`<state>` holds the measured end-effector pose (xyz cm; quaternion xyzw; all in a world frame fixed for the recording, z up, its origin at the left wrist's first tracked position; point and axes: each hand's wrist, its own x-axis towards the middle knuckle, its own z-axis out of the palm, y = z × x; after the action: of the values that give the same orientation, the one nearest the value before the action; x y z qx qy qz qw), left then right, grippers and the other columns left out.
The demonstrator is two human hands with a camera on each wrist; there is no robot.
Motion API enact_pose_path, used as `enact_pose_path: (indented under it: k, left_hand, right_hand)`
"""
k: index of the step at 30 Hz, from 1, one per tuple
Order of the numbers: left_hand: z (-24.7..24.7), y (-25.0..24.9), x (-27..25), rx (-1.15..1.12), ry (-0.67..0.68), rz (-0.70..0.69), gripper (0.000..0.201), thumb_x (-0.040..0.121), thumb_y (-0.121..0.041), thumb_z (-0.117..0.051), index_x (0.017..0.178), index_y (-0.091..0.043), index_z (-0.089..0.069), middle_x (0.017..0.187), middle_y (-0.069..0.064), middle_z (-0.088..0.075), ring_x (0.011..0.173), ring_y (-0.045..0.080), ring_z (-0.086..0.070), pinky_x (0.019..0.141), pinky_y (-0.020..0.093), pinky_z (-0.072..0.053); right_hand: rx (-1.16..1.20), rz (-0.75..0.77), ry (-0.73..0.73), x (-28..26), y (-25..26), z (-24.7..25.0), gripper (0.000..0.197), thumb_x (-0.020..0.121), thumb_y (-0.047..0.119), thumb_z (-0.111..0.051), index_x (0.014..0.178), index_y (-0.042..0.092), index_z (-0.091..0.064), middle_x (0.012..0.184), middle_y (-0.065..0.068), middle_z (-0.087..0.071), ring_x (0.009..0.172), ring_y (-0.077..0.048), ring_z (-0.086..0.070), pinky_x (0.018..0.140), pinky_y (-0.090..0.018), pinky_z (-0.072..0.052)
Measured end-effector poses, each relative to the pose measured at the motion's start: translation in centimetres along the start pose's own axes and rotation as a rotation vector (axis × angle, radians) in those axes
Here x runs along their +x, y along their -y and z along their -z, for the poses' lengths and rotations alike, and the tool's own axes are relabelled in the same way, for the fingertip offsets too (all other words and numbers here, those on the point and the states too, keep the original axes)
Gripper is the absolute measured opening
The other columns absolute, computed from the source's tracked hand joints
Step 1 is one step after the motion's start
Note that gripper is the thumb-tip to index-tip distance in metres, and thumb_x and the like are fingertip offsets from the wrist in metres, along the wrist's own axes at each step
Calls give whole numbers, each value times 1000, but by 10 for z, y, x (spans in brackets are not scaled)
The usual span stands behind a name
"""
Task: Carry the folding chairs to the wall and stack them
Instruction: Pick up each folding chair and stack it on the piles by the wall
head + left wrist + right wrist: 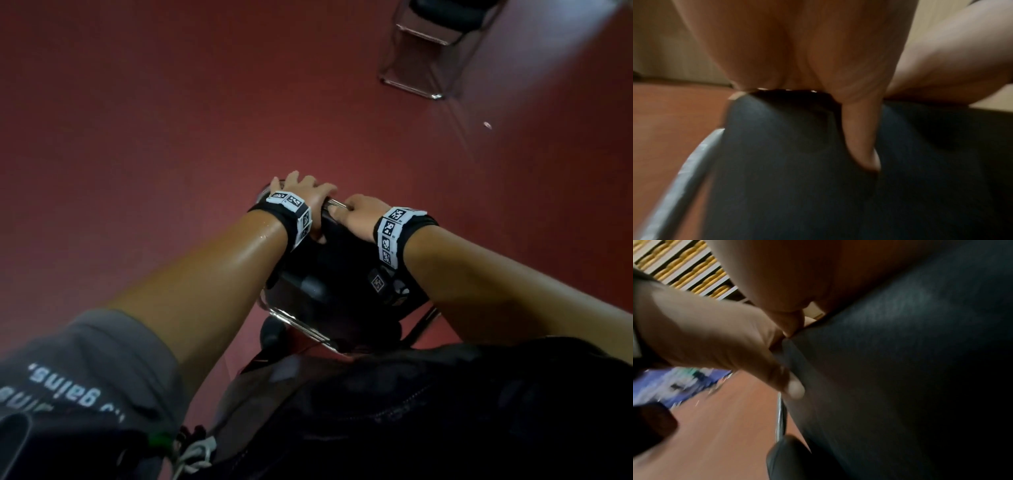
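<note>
Both hands, left hand [301,193] and right hand [361,212], grip the top edge of a black chair [342,274]; open red floor [154,137] stretches ahead toward another chair [435,41].

Place: a hall or meeting room is suggested.
Floor: a bare, dark red floor [171,137] is seen throughout.
Seating: a chrome-framed black chair [435,44] stands on that floor.
Wall: a pale wall [674,48] is met at the floor's far edge.

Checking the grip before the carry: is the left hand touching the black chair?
Touching. The left wrist view shows the left hand on the black chair, thumb pressed against its padding.
</note>
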<state>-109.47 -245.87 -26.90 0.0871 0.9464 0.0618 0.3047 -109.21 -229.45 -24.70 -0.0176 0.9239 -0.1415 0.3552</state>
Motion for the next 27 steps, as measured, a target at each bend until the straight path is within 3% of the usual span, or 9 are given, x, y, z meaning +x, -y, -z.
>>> enact_pose_path:
  k: [2, 5, 10, 12, 14, 18, 21, 24, 27]
  left_hand:
    - [7, -25, 13, 42, 49, -35, 96, 55, -65, -92, 137, -43, -47, 140, 4, -49, 141, 43, -33, 112, 73, -27]
    - [8, -79, 32, 86, 75, -98, 79, 58, -63, -91, 122, -39, -53, 123, 1, -51, 128, 40, -41, 104, 70, -36]
    - [3, -188, 57, 246, 96, -199, 84, 63, -63, -90, 129, -29, -52, 132, 9, -51, 134, 45, -40, 109, 75, -28]
    - [2, -234, 70, 360, 107, -234, 101, 53, -71, -91, 134, -27, -51, 138, 12, -52, 137, 45, -39, 114, 74, -23]
    - [0, -284, 89, 459, 103, -289, 110, 45, -79, -89, 134, -25, -53, 135, 12, -56, 132, 40, -45, 115, 63, -31]
    - [-8, -386, 127, 563, 156, -369, 109, 25, -86, -84, 113, -24, -69, 111, 4, -68, 109, 33, -60, 92, 43, -53]
    - [-8, -475, 141, 651, 195, -414, 96, 22, -86, -81, 96, -24, -68, 89, 0, -65, 95, 31, -62, 85, 40, -55]
    - [0, -552, 156, 673, 174, -475, 90, 26, -85, -81, 95, -32, -58, 94, 0, -63, 106, 32, -57, 93, 45, -50]
    - [15, -629, 168, 690, 137, -541, 88, 26, -82, -81, 94, -35, -53, 92, -3, -66, 97, 31, -60, 95, 48, -50]
  right_hand:
    - [44, -36, 38, -10, -33, 14, 57, 96, 68, -56, 121, 18, -67, 110, -5, -73, 98, -27, -69, 94, -41, -56]
    - [94, -145, 100, -28, -105, 23, 71, 76, 72, -78, 127, 28, -59, 112, 1, -69, 99, -23, -67, 94, -41, -56]
    - [-29, -334, 28, -50, -223, -2, 91, 56, 66, -90, 129, 37, -47, 117, 1, -62, 104, -32, -64, 97, -50, -51]
    - [38, -392, -4, -58, -264, -4, 87, 54, 68, -90, 122, 32, -49, 110, 1, -64, 99, -32, -64, 94, -48, -52]
    - [150, -427, 1, -67, -310, -1, 84, 55, 66, -94, 116, 24, -53, 105, -2, -64, 96, -30, -64, 87, -42, -56]
    - [310, -392, 18, -80, -407, 0, 69, 61, 60, -95, 105, 20, -60, 101, -4, -67, 88, -26, -63, 79, -41, -58]
    - [426, -396, 9, -100, -479, 6, 64, 66, 52, -96, 106, 18, -60, 99, -3, -67, 88, -24, -63, 75, -37, -53]
    - [480, -412, -47, -118, -545, 26, 67, 62, 56, -96, 104, 21, -58, 97, 0, -66, 88, -23, -63, 75, -37, -53]
    - [505, -441, -111, -142, -608, 58, 71, 62, 57, -97, 106, 20, -55, 98, 4, -61, 90, -23, -61, 72, -35, -49]
